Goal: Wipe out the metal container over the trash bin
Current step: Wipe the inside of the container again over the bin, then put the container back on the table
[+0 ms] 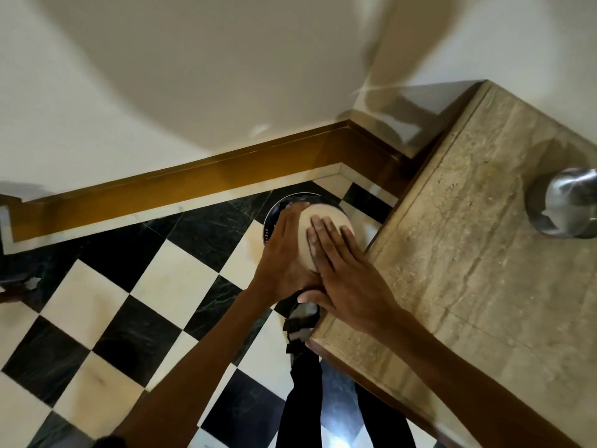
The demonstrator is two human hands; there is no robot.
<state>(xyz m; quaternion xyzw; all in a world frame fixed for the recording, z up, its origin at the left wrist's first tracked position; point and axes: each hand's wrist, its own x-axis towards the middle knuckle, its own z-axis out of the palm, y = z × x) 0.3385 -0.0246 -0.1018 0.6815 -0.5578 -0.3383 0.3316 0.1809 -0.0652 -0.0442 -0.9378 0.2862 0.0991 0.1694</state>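
Observation:
The metal container (326,221) is round and looks pale. It is turned bottom-up over the trash bin (274,210), a dark round bin with a metal rim on the floor by the wall corner. My left hand (284,253) grips the container's left side. My right hand (342,270) lies with its fingers flat on the upturned bottom. Its thumb pins a black-and-white cloth (302,321), which hangs down below both hands. The container's inside is hidden.
A beige stone counter (484,253) runs along the right, its edge touching my right wrist. A shiny metal vessel (565,205) stands on it at the far right. The floor is black-and-white checkered tile (145,302) with a brown skirting board (193,185). My black-trousered legs (300,399) show below.

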